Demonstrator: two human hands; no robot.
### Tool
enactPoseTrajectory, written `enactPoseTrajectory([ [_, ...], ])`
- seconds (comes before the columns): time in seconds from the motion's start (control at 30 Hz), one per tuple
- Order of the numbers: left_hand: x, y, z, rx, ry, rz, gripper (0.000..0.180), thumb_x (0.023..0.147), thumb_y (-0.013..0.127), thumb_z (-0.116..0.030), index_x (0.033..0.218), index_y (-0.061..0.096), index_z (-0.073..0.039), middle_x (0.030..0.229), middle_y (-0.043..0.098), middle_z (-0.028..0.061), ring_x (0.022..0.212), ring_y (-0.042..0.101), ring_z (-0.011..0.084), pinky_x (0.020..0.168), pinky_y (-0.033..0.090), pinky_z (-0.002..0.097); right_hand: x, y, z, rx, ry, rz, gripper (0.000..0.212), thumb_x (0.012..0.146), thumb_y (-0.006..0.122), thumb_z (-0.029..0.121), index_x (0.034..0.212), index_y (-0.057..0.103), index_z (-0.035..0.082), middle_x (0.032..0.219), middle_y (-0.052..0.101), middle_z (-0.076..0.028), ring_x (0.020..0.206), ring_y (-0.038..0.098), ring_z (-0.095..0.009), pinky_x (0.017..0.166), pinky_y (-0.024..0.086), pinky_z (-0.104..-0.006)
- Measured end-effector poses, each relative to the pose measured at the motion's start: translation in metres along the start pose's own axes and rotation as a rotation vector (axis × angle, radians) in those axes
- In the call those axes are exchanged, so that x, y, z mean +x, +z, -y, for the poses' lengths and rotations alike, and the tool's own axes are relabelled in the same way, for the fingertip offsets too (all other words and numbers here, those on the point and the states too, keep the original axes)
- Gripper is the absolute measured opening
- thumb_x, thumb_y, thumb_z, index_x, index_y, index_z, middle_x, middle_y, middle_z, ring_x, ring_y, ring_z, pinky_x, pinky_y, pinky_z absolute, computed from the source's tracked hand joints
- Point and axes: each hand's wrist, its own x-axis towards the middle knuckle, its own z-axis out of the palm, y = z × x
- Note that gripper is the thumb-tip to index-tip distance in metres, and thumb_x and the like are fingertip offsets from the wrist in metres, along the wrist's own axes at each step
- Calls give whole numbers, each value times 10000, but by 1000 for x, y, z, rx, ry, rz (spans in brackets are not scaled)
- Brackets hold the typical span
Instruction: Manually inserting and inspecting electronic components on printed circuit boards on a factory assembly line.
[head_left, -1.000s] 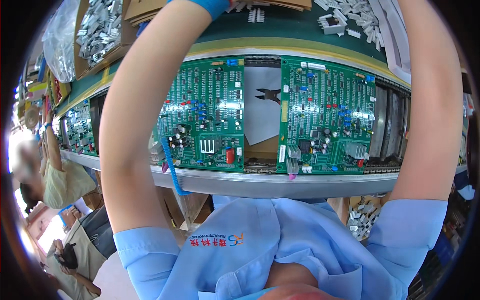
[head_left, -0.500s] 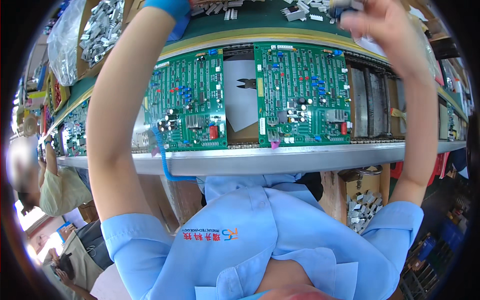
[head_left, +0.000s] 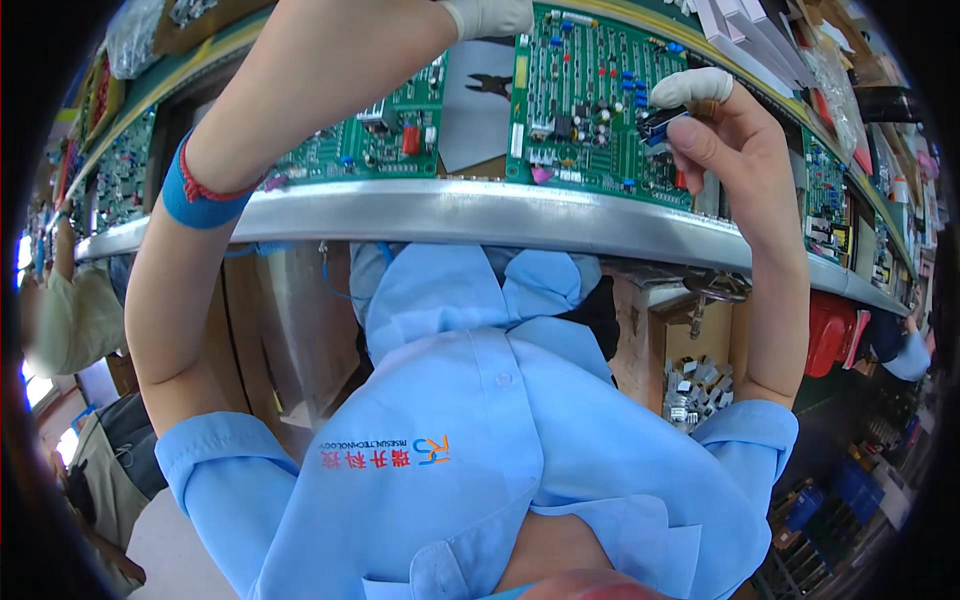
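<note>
My right hand [head_left: 738,145], with a white finger cot, is closed in a pinch on a small black-and-blue electronic component [head_left: 660,124]. It holds the part over the right side of a green circuit board [head_left: 570,95] crowded with capacitors and other parts. My left hand [head_left: 485,18] reaches in at the top edge near that board's far left corner. A white-covered finger shows there, but most of the hand is cut off, so its grip is hidden. A second green circuit board [head_left: 385,150] lies partly under my left forearm.
Between the boards, cutting pliers [head_left: 488,85] lie on white paper [head_left: 470,130]. A metal rail [head_left: 480,212] runs along the near side. White strips [head_left: 745,35] lie at the far right. Below the rail stands a box of metal pieces [head_left: 697,390]. Another person [head_left: 75,300] is at the left.
My right hand has come from the far bench back over the right board, holding the dark component. My left hand's covered finger has come into view, and the whole view has shifted.
</note>
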Motion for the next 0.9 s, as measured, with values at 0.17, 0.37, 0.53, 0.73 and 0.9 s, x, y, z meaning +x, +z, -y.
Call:
enactPoseTrajectory([
  [0.17,-10,5,27,-161,-217,181,189,870,675,-65,1040,677,17,950,700,82,793,645,85,688,517,217,-9,29,-14,-391,-80,-105,238,821,699,80,1053,665,37,817,635,-15,667,568,-105,579,464,-276],
  [0.37,-17,15,39,-178,-16,156,188,857,692,-83,1024,692,4,1003,702,99,876,647,125,759,518,247,-6,41,-36,-871,-387,-146,225,766,735,149,964,673,65,824,644,-91,681,616,-266,572,486,-335],
  [0.53,-19,18,47,-173,-22,126,201,851,704,-117,1016,702,-3,1014,702,107,874,643,139,782,516,261,-4,45,-39,-1029,-452,-92,215,763,734,176,929,665,58,783,623,-86,660,604,-273,562,482,-352],
  [0.73,-15,19,52,-181,-180,160,215,864,697,-135,1030,691,1,966,703,110,826,626,132,752,518,272,-1,47,-32,-1130,-520,-67,178,765,715,188,865,644,59,746,601,-66,648,603,-237,537,472,-342],
  [0.9,-20,38,65,-179,6,86,181,883,637,-108,1049,689,-58,897,700,52,682,646,119,619,527,262,6,44,-27,-1194,-593,-9,234,742,740,257,871,671,74,733,604,-42,626,601,-207,511,467,-324],
])
